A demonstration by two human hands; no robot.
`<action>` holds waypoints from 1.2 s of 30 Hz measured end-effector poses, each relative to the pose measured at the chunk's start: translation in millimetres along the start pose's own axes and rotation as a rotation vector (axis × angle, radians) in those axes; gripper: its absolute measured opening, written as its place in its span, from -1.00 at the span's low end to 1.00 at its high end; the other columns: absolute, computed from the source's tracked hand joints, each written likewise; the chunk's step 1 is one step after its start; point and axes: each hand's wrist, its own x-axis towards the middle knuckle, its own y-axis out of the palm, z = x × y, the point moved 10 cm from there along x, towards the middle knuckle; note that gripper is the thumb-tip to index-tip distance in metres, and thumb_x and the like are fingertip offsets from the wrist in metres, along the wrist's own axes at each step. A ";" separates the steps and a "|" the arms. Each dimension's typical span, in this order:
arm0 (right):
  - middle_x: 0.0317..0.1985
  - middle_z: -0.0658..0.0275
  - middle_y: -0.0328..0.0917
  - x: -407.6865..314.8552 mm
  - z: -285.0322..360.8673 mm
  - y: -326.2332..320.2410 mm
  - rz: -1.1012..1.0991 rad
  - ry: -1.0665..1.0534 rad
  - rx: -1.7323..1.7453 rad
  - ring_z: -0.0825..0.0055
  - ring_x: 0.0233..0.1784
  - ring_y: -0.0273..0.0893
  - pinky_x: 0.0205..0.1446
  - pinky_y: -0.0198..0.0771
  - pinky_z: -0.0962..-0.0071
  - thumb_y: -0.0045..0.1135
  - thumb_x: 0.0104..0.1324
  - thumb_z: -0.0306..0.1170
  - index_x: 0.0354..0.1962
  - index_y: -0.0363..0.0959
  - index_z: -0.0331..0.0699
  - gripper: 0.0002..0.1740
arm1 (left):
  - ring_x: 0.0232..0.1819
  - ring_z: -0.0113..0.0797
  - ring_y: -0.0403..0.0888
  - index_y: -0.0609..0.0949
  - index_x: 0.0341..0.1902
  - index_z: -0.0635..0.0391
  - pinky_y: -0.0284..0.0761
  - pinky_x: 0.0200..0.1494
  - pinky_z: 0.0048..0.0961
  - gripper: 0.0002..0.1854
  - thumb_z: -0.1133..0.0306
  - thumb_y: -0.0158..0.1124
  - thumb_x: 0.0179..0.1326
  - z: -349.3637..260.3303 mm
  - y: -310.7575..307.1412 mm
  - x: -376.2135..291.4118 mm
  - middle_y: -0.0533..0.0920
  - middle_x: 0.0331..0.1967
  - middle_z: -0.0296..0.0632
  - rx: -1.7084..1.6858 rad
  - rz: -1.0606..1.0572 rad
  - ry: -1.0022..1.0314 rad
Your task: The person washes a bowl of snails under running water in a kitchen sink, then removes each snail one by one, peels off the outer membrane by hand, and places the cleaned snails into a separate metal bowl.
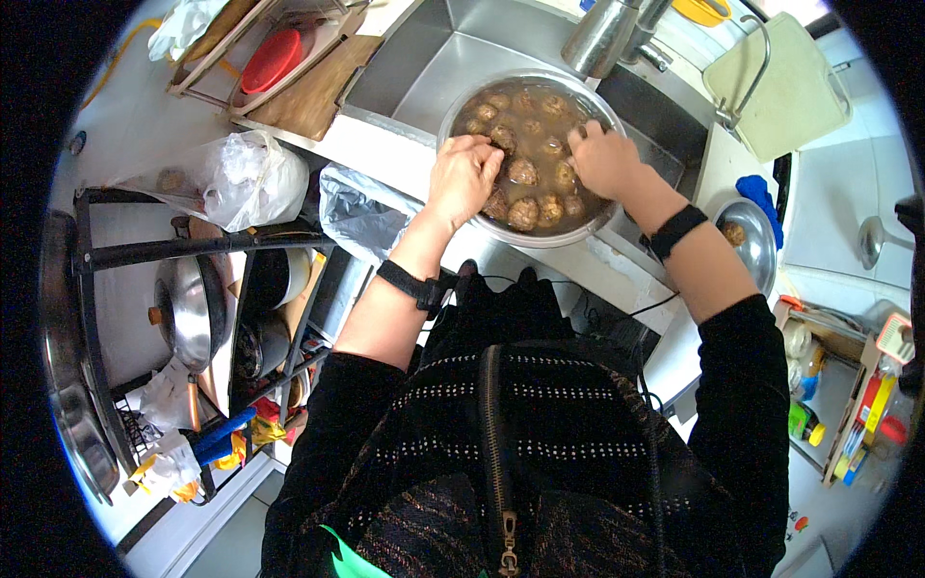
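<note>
A round metal basin [531, 239] of murky brown water rests at the sink, before my body. Several rough, round brown vegetables [522, 172] sit in the water, some partly under the surface; their exact kind is unclear. My left hand [465, 172] reaches over the basin's left side, its bent fingertips at a dark brown vegetable [504, 137]. Over the right side, my right hand [602, 160] has its fingers curled down near the water. Whether either hand grips a piece is hidden by the fingers. Both wrists wear black bands.
Behind the basin are the steel sink [426, 76] and faucet [603, 40]. A metal bowl [759, 254] with one brown vegetable stands right, beside a blue cloth [759, 199]. Further round are a pale cutting board [780, 87] and ladle [870, 242]. A lined bin [361, 209] stands left.
</note>
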 end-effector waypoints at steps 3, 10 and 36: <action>-0.17 0.00 0.48 -7.5 16.4 4.3 -0.053 -0.093 -0.119 0.04 -0.17 0.58 -0.13 0.53 0.19 -0.05 0.19 -0.43 -0.17 0.43 -0.36 -0.74 | 0.10 -0.06 0.47 0.68 -0.23 0.14 0.37 0.16 -0.23 -0.81 0.32 0.26 0.14 -12.8 0.1 -12.0 0.61 -0.10 -0.10 0.102 -0.033 0.140; -0.21 0.00 0.50 25.0 20.3 14.5 -0.036 -0.057 0.024 0.11 -0.21 0.59 -0.18 0.52 0.21 -0.05 0.24 -0.43 -0.20 0.38 -0.37 -0.79 | 0.17 -0.02 0.39 0.67 -0.29 0.15 0.32 0.22 -0.20 -0.81 0.34 0.30 0.03 -17.1 6.2 -19.3 0.54 -0.02 -0.05 0.216 -0.078 0.195; -0.24 -0.29 0.52 19.5 -18.9 22.7 -0.060 0.269 0.610 -0.09 -0.06 0.51 0.02 0.40 0.05 -0.18 0.39 -0.04 -0.17 0.38 -0.47 -0.46 | -0.23 -0.05 0.59 0.53 -0.06 0.27 0.50 -0.13 -0.24 -0.68 0.39 0.24 0.13 -32.0 15.3 6.5 0.61 -0.32 -0.01 -0.239 -0.001 -0.093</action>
